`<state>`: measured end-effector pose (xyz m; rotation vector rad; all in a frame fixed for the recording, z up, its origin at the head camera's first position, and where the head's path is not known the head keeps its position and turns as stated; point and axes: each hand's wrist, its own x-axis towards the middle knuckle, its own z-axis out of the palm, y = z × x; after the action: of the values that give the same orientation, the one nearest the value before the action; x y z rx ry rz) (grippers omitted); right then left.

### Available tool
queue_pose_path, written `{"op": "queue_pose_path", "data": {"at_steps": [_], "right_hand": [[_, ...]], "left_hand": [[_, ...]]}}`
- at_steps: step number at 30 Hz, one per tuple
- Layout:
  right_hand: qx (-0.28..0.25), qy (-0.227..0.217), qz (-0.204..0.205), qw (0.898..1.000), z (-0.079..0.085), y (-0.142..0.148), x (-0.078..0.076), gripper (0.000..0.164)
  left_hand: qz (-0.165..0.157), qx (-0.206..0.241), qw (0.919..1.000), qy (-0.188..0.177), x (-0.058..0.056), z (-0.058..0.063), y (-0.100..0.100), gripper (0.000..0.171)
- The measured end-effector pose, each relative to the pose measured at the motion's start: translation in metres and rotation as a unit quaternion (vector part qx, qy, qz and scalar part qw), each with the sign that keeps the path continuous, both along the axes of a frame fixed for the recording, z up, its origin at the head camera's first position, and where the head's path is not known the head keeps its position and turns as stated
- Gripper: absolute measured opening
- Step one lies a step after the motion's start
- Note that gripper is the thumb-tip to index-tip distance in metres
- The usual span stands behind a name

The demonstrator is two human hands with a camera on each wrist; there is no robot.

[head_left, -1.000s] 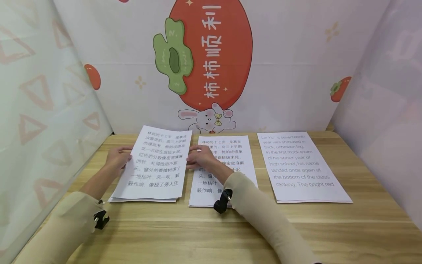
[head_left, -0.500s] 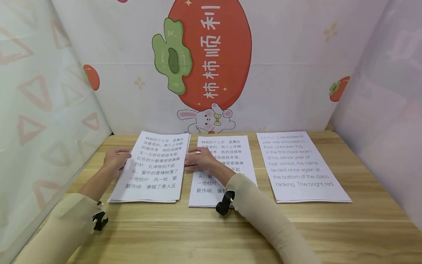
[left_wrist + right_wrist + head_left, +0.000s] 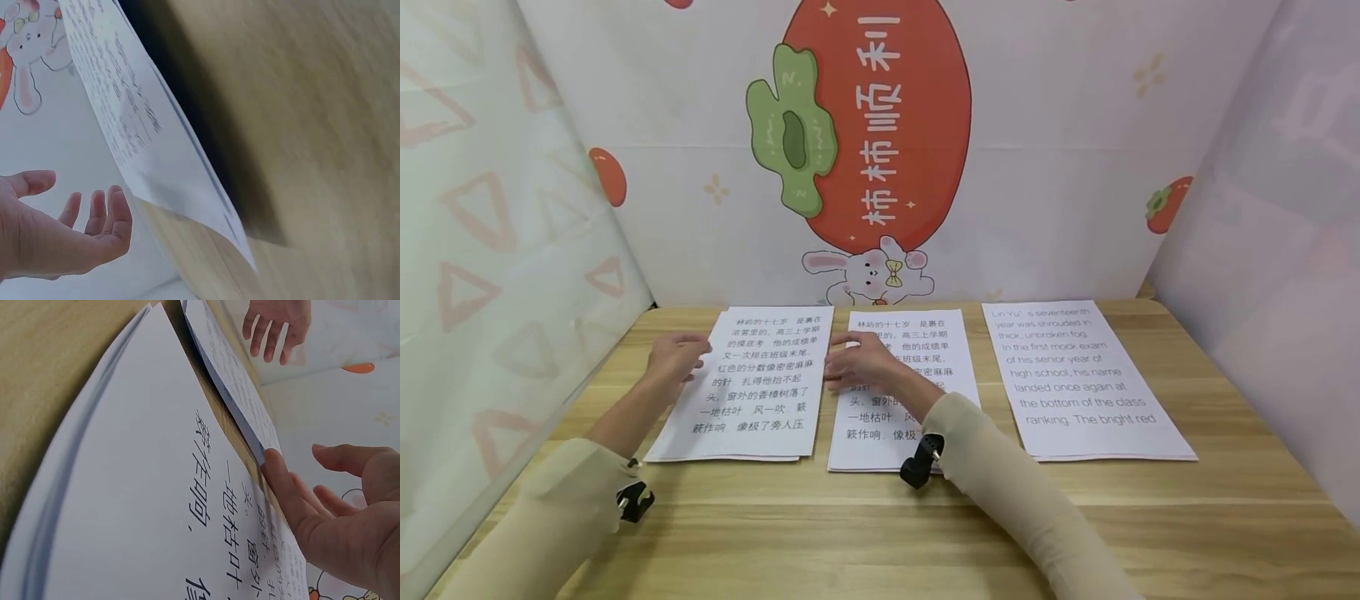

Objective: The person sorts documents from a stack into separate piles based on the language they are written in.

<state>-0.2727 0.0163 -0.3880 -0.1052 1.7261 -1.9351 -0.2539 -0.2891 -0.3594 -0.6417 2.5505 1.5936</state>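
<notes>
A pale wood-grain tabletop (image 3: 820, 533) carries 3 paper stacks toward its far edge: a white, Chinese-printed left stack (image 3: 741, 396) near the far left corner, a white, Chinese-printed middle stack (image 3: 891, 454), and a white, English-printed right stack (image 3: 1090, 383) near the far right corner. The change is in the left stack's white rectangular top sheet (image 3: 767, 375): 1 second ago it stood tilted up at its far edge, and now it lies lower and flatter, so it seems laid down, though its edges are not quite flush with the paper below. The bare left hand (image 3: 673, 362) is beside that stack's left edge, fingers apart and loosely bent, gripping nothing. The bare right hand (image 3: 863, 362), over the middle stack, is similarly relaxed and wide, fingertips toward the left stack's right edge; whether they touch it cannot be told.
</notes>
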Motion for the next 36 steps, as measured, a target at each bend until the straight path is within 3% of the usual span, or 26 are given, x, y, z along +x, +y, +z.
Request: {"op": "queue_pose_path", "data": {"at_steps": [7,16,28,36], "right_hand": [[0.032,0.043,0.016,0.998,0.005,0.019,0.001,0.058],[0.117,0.082,-0.018,0.99,0.014,0.076,0.004,0.05],[0.206,0.077,-0.083,0.972,0.021,0.153,0.017,0.05],[0.205,0.071,-0.112,0.97,0.02,0.186,0.027,0.051]], "left_hand": [[-0.069,-0.003,0.9976,0.009,0.005,0.004,0.032,0.051],[-0.164,0.043,0.9855,-0.006,0.008,-0.001,0.077,0.047],[-0.203,0.133,0.9697,-0.031,0.009,-0.011,0.116,0.045],[-0.202,0.154,0.9662,-0.044,0.008,-0.012,0.13,0.048]]}}
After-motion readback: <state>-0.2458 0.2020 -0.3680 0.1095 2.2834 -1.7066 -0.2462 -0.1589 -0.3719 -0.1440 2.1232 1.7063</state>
